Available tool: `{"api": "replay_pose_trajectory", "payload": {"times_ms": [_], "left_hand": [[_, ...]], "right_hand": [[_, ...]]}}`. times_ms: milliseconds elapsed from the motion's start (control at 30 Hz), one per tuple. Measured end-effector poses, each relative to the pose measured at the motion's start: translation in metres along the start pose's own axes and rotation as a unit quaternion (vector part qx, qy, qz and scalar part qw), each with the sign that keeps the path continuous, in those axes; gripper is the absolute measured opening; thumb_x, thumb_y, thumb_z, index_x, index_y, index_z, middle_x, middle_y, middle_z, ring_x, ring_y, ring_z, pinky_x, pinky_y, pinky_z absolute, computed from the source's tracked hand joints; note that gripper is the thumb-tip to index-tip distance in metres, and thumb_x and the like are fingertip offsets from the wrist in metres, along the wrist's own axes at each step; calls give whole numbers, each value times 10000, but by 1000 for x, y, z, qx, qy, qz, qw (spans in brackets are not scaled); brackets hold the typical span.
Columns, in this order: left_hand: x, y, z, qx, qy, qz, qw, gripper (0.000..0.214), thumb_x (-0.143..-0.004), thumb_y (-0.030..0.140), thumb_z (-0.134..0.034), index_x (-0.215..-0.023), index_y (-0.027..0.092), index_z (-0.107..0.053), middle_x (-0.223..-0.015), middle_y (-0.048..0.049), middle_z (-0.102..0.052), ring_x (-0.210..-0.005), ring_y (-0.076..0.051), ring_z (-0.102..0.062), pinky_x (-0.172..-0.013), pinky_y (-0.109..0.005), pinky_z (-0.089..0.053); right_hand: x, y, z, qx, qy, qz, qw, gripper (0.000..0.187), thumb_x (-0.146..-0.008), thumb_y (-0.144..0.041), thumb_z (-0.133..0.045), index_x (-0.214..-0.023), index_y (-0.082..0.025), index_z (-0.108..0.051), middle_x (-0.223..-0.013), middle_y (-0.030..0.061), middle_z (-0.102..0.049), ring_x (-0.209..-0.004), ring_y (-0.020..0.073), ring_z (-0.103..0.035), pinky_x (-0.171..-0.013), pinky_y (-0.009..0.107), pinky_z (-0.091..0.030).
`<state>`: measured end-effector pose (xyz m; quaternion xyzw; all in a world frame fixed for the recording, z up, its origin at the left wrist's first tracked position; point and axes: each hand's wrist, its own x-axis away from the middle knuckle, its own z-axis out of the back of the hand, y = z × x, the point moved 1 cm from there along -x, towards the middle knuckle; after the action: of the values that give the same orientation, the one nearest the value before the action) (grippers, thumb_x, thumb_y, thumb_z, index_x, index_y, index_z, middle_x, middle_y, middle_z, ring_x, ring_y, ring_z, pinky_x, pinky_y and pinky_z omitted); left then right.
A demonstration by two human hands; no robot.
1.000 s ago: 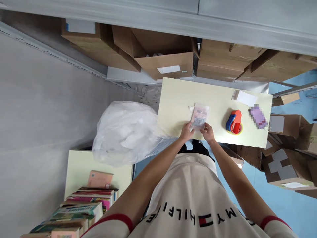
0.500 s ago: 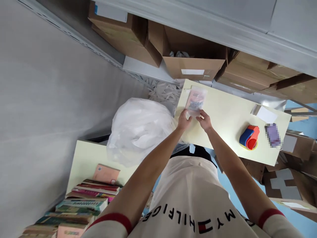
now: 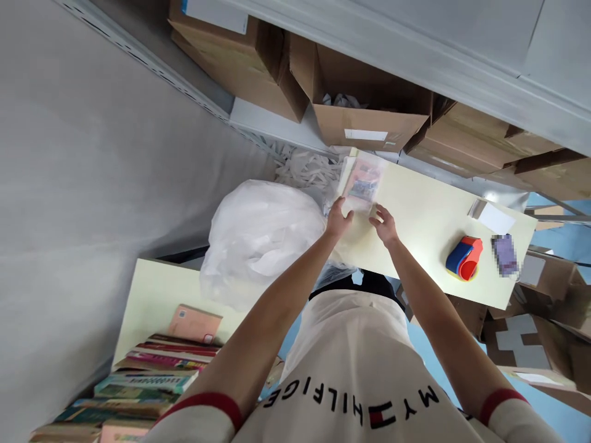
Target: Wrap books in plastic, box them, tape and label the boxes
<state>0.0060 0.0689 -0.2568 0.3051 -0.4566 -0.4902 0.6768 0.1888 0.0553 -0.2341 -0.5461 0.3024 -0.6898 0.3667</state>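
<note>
A thin book in a clear plastic sleeve (image 3: pixel 361 181) lies at the far left corner of a pale yellow table (image 3: pixel 429 227). My left hand (image 3: pixel 338 218) pinches the sleeve's near left edge. My right hand (image 3: pixel 385 224) grips its near right edge, fingers curled. Both arms reach forward from my white shirt. A large crumpled clear plastic bag (image 3: pixel 263 237) bulges just left of my left hand.
A red and blue tape dispenser (image 3: pixel 464 258), a white label (image 3: pixel 494 217) and a purple object (image 3: pixel 505 254) sit on the table's right part. Open cardboard boxes (image 3: pixel 364 104) line the shelf behind. A stack of books (image 3: pixel 152 381) lies on a second table at lower left.
Both hands have pushed the sleeved book from the table's middle to its far left corner. The camera has swung left with them.
</note>
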Motion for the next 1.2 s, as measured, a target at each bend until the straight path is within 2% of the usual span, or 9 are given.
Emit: {"api": "replay_pose_trajectory", "payload": {"times_ms": [167, 300, 467, 633, 767, 900, 1000, 1100, 1200], "left_hand": [[35, 7, 22, -10, 28, 37, 999, 417, -838, 248, -641, -1250, 191, -604, -1392, -136, -595, -1329, -272, -530, -1129, -435, -418], [83, 11, 34, -23, 46, 32, 998, 337, -833, 252, -624, -1165, 200, -647, -1338, -125, -636, -1281, -276, -573, -1113, -441, -439], [158, 4, 24, -17, 59, 73, 995, 319, -823, 315, -621, -1128, 229, -659, -1330, -118, -640, -1270, -306, -585, -1065, -462, -477], [228, -1, 11, 18, 106, 103, 989, 263, -794, 314, -654, -1047, 253, -688, -1210, -133, -708, -1191, -352, -640, -949, -492, -550], [277, -3, 19, 46, 184, 111, 976, 244, -763, 311, -685, -1001, 261, -709, -1172, -125, -729, -1134, -350, -674, -923, -472, -568], [328, -15, 40, 65, 279, 127, 950, 278, -749, 342, -702, -1005, 235, -709, -1130, -123, -742, -1111, -334, -686, -919, -464, -569], [375, -33, 59, 78, 347, 145, 923, 276, -758, 338, -696, -1009, 226, -716, -1127, -124, -742, -1100, -315, -690, -933, -451, -562], [431, -59, 77, 98, 424, 168, 885, 274, -743, 333, -703, -997, 231, -722, -1127, -114, -741, -1104, -320, -683, -953, -470, -548], [498, -95, 99, 158, 529, 196, 811, 224, -705, 317, -735, -922, 264, -722, -1077, -92, -754, -1076, -337, -686, -924, -494, -552]], "right_hand": [[43, 15, 31, 8, -10, -6, 1000, 555, -702, -374, -686, -1225, -207, -604, -1362, 154, -597, -1232, 305, -566, -949, 465, -525], [74, 33, 55, 16, -40, -18, 999, 511, -653, -441, -688, -1108, -210, -659, -1159, 146, -695, -999, 271, -667, -833, 454, -553], [98, 50, 69, 26, -86, 9, 996, 444, -611, -420, -682, -1000, -206, -680, -1067, 109, -727, -790, 213, -677, -760, 404, -545], [117, 53, 61, 55, -168, 35, 984, 395, -644, -444, -664, -957, -203, -690, -938, 87, -738, -742, 209, -681, -695, 369, -545], [132, 47, 29, 99, -260, 72, 958, 387, -639, -500, -694, -890, -206, -695, -844, 81, -731, -697, 223, -671, -646, 370, -541], [155, 39, -20, 141, -358, 120, 915, 433, -628, -560, -714, -878, -206, -702, -801, 74, -715, -702, 242, -671, -647, 380, -536], [182, 40, -62, 169, -421, 150, 879, 478, -619, -618, -713, -871, -212, -703, -797, 72, -713, -706, 249, -672, -653, 387, -533], [222, 48, -106, 195, -477, 172, 840, 509, -602, -651, -725, -858, -212, -701, -787, 72, -716, -688, 241, -669, -652, 386, -532], [276, 64, -151, 219, -530, 189, 797, 504, -610, -634, -732, -864, -199, -702, -820, 90, -727, -689, 232, -674, -660, 384, -537]]}}
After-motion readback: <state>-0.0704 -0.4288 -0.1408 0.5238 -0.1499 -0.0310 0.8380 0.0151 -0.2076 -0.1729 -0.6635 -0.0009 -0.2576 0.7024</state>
